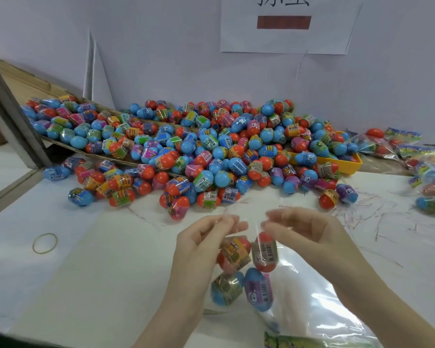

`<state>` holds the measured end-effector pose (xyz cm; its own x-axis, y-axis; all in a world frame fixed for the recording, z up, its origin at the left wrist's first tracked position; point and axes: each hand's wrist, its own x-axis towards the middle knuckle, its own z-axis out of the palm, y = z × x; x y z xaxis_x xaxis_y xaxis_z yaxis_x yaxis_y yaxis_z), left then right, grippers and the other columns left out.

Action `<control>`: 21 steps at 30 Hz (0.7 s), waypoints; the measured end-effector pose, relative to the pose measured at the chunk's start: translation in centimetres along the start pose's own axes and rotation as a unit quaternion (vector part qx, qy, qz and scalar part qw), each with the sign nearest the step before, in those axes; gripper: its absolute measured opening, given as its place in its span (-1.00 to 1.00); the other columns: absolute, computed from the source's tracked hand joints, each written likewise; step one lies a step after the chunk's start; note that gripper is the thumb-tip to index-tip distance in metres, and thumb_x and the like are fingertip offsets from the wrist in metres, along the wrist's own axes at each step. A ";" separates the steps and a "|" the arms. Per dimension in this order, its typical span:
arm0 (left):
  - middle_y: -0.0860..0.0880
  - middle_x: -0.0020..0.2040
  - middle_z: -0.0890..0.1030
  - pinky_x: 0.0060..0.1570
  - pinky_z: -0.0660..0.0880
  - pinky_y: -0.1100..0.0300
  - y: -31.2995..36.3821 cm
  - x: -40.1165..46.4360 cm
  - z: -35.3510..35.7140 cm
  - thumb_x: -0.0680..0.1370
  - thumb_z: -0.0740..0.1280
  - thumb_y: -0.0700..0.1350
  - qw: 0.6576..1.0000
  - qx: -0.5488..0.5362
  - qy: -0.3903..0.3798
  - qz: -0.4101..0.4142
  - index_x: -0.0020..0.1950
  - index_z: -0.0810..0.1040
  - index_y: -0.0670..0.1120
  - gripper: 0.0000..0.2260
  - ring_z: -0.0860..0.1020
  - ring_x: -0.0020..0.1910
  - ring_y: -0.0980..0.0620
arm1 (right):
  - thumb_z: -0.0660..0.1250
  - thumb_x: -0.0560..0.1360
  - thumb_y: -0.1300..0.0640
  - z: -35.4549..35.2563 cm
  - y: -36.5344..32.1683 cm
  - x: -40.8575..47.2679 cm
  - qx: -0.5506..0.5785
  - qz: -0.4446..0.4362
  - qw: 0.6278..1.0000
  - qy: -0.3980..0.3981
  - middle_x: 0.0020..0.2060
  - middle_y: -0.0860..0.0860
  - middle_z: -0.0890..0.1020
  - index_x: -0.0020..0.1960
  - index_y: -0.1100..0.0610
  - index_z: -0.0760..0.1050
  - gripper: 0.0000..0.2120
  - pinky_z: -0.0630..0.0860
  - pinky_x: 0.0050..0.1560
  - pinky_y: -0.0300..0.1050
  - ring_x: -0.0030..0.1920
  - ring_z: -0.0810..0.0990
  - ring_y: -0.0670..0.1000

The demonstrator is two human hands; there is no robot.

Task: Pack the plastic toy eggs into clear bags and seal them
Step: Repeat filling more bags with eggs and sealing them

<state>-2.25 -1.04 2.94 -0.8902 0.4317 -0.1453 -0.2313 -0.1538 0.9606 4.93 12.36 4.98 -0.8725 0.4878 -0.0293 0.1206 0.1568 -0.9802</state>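
Your hands pinch the clear bag's mouth.
Your left hand (206, 237) and right hand (304, 229) each grip the top of the clear bag (239, 272), four toy eggs (234, 254) inside, above the surface (98, 259).

Clear bag (246, 267) hangs above table, mouth up and open, held at top edge. Four eggs inside: two red eggs (249, 252) on top, side by side, two blue eggs (244, 288) below. All have printed wrap bands. Loose egg pile (199, 149), red and blue, heaped behind. Filled bags (412, 156) at far right.
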 end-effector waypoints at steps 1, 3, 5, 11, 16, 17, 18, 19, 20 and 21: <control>0.03 -0.21 0.70 -0.44 0.48 0.39 0.0 -0.1 0.1 0.46 0.32 -0.09 1.000 -0.002 0.004 0.000 -0.12 0.63 -0.11 -0.86 0.66 -0.27 0.12 | 0.44 0.23 -0.10 0.1 -0.2 -0.1 -0.047 -0.054 0.997 0.040 -0.16 -0.24 0.65 -0.05 -0.09 0.57 -0.69 0.46 -0.09 -0.37 -0.12 0.58 -0.26; 0.04 -0.23 0.70 -0.45 0.48 0.39 -0.1 -0.3 0.3 0.50 0.29 -0.11 1.000 -0.002 0.012 -0.006 -0.12 0.62 -0.08 -0.88 0.66 -0.28 0.13 | 0.43 0.23 -0.23 0.4 -1.4 -0.4 -0.183 -0.212 0.953 0.114 -0.08 -0.37 0.58 0.07 -0.23 0.45 -0.57 0.37 0.03 -0.39 0.01 0.49 -0.32; 0.03 -0.27 0.70 -0.45 0.48 0.38 -0.1 -0.5 0.4 0.51 0.29 -0.13 1.000 -0.002 0.018 -0.004 -0.11 0.62 -0.04 -0.89 0.66 -0.27 0.13 | 0.36 0.34 -0.17 0.9 -2.1 -0.5 -0.311 -0.356 0.870 0.141 0.01 -0.29 0.55 0.07 -0.17 0.50 -0.68 0.34 0.07 -0.18 0.06 0.46 -0.20; 0.06 -0.29 0.68 -0.41 0.48 0.42 0.5 -1.3 0.9 0.50 0.27 -0.11 0.999 0.008 -0.004 0.052 -0.17 0.61 0.12 -0.83 0.66 -0.25 0.15 | 0.27 0.40 -0.07 2.1 -2.8 0.6 -0.401 -0.412 0.810 0.115 -0.09 -0.08 0.65 -0.12 -0.02 0.66 -0.77 0.31 -0.06 -0.10 -0.02 0.55 0.05; 0.11 -0.30 0.66 -0.39 0.49 0.41 0.5 -1.3 1.2 0.50 0.19 0.00 0.995 0.012 0.000 0.098 -0.21 0.63 0.07 -0.78 0.65 -0.27 0.16 | 0.39 0.35 0.03 2.0 -3.1 0.8 -0.308 -0.339 0.888 0.033 -0.24 -0.14 0.66 -0.07 0.01 0.64 -0.83 0.47 -0.06 0.00 -0.15 0.59 -0.04; 0.09 -0.29 0.67 -0.38 0.49 0.41 0.5 -1.2 1.2 0.52 0.18 -0.02 0.995 0.013 0.004 0.099 -0.22 0.62 0.04 -0.76 0.65 -0.26 0.14 | 0.42 0.35 0.06 1.9 -3.2 0.8 -0.278 -0.322 0.905 0.008 -0.26 -0.15 0.65 -0.06 -0.01 0.63 -0.84 0.46 -0.01 -0.04 -0.16 0.57 -0.09; 0.08 -0.27 0.67 -0.36 0.50 0.40 0.4 -1.2 1.2 0.53 0.18 -0.03 0.994 0.017 0.006 0.104 -0.22 0.61 0.03 -0.76 0.65 -0.25 0.13 | 0.45 0.35 0.09 1.7 -3.3 0.8 -0.244 -0.305 0.920 -0.017 -0.29 -0.15 0.64 -0.07 -0.03 0.61 -0.84 0.42 0.02 -0.19 -0.17 0.56 -0.15; 0.09 -0.26 0.67 -0.33 0.51 0.40 0.3 -1.2 1.2 0.54 0.17 -0.04 0.993 0.027 0.010 0.111 -0.21 0.60 0.04 -0.76 0.65 -0.24 0.14 | 0.47 0.35 0.12 1.6 -3.5 0.8 -0.207 -0.288 0.934 -0.036 -0.31 -0.15 0.64 -0.09 -0.06 0.59 -0.83 0.38 -0.01 -0.35 -0.17 0.55 -0.18; 0.12 -0.25 0.67 -0.32 0.51 0.41 0.2 -1.1 1.3 0.54 0.17 -0.05 0.992 0.041 0.014 0.121 -0.20 0.59 0.04 -0.77 0.64 -0.22 0.17 | 0.46 0.33 0.14 1.5 -3.6 0.9 -0.176 -0.272 0.945 -0.047 -0.32 -0.15 0.64 -0.12 -0.08 0.57 -0.82 0.34 -0.06 -0.45 -0.17 0.55 -0.21; 0.13 -0.24 0.67 -0.31 0.50 0.43 0.2 -1.2 1.3 0.54 0.17 -0.05 0.990 0.053 0.017 0.131 -0.18 0.58 0.04 -0.79 0.64 -0.22 0.19 | 0.45 0.32 0.14 1.4 -3.8 1.1 -0.155 -0.257 0.953 -0.049 -0.31 -0.16 0.63 -0.14 -0.10 0.55 -0.80 0.32 -0.11 -0.49 -0.19 0.56 -0.22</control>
<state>-0.73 -0.41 3.56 -0.9276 0.3584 0.1054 0.0498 -0.1608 0.9857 2.91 11.11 8.37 -0.8924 0.1980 0.4054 -0.2133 0.6067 -0.7658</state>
